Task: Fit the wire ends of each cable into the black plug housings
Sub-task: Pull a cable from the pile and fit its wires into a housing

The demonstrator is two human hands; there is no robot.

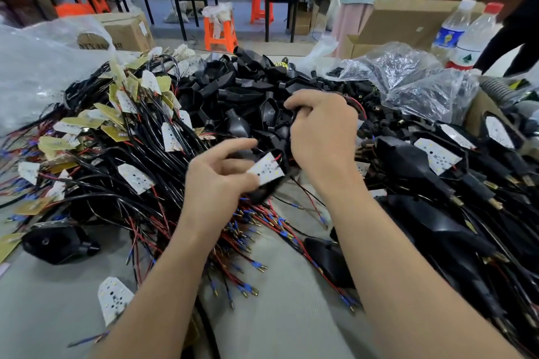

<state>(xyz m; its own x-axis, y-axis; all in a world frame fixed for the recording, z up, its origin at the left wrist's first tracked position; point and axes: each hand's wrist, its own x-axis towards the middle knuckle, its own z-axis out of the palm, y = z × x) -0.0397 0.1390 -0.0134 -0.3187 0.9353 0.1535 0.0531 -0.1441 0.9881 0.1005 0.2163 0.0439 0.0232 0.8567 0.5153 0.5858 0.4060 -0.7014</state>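
Observation:
My left hand [218,181] holds a black plug housing [264,192] with a small white LED board [267,169] lying on it, thumb and fingers curled round its left side. Just above and to the right, my right hand [320,137] grips a black cable [360,106] with a red wire, fingers curled over it. A heap of loose black housings [233,96] lies behind both hands. To the left spreads a tangle of black and red cables with LED boards [131,137]. Their blue-sleeved wire ends [248,242] fan out under my left wrist.
Finished housings with boards fitted [437,160] pile up at the right. Clear plastic bags [414,81] of small parts sit behind them, beside two water bottles [466,35]. A loose housing [58,242] and a loose board [112,299] lie at the near left. People stand at the back right.

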